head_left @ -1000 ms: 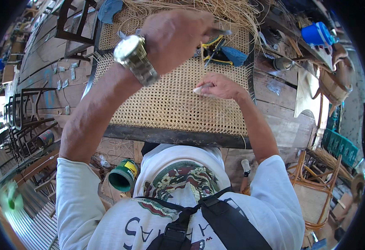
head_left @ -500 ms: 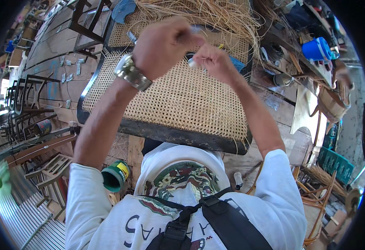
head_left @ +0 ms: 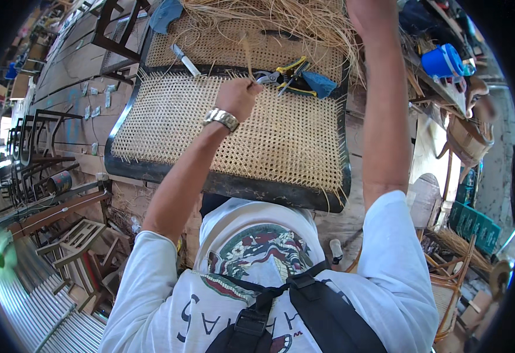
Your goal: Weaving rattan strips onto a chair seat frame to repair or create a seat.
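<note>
My left hand [head_left: 238, 97] is closed in a pinch above the woven cane panel [head_left: 234, 141]. A thin cane strand [head_left: 247, 54] rises from its fingertips. The panel sits in a dark curved frame [head_left: 240, 191], and short strand ends stick out along its edges. Just right of that hand, pruning shears [head_left: 284, 73] with yellow and black handles lie across the dark crossbar beside a blue scrap [head_left: 319, 84]. A white-handled tool [head_left: 185, 59] rests to the left. My right hand [head_left: 372, 15] reaches past the panel's far right, its fingers cut off by the picture's upper edge.
A tangle of loose cane strips [head_left: 281, 17] covers the far part of the frame. A blue lidded bucket [head_left: 442, 61] stands at the far right. Dark chair frames [head_left: 40, 132] crowd the left. A green fan [head_left: 0, 257] is at the lower left.
Both hands were close together over the crossbar. My right hand has moved far up and right; my left has drawn back slightly, a strand in its fingers. The shears have come into sight.
</note>
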`<state>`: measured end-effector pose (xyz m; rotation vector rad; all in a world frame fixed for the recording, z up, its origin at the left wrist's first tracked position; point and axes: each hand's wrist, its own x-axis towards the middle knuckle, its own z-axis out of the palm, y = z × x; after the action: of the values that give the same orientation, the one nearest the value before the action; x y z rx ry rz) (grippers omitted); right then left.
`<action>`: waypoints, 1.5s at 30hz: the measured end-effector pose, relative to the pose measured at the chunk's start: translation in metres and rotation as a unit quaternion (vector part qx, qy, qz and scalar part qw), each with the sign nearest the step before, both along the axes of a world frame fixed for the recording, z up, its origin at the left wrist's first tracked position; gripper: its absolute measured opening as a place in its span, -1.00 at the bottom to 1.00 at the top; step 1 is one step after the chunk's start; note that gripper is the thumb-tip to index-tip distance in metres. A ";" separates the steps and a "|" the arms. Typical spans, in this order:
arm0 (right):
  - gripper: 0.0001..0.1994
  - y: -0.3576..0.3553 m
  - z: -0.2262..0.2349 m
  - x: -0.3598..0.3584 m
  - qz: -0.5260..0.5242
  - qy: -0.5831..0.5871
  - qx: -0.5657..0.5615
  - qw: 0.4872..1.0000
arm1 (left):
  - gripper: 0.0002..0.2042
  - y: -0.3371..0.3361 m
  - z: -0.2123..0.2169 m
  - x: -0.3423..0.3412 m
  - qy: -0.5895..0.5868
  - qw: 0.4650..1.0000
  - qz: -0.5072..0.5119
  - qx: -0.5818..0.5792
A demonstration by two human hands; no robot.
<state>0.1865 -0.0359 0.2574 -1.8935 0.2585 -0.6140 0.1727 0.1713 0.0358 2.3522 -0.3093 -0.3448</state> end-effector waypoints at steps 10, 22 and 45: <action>-0.75 0.001 -0.278 -0.080 0.422 0.272 0.037 0.864 | -0.77 0.019 0.114 0.041 -0.296 0.949 -0.101 -0.047; -0.80 0.033 -0.301 -0.063 0.281 0.439 0.133 0.843 | -0.70 0.037 0.108 0.026 -0.177 0.978 0.037 -0.105; -0.63 -0.037 -0.281 -0.069 0.234 0.373 0.099 0.892 | -0.82 0.066 0.015 0.074 0.050 0.970 0.106 -0.212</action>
<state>0.1174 -0.0732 -0.0231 -1.8213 0.3192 0.4765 0.2464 0.2377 0.0505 1.9180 -0.0710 -0.2632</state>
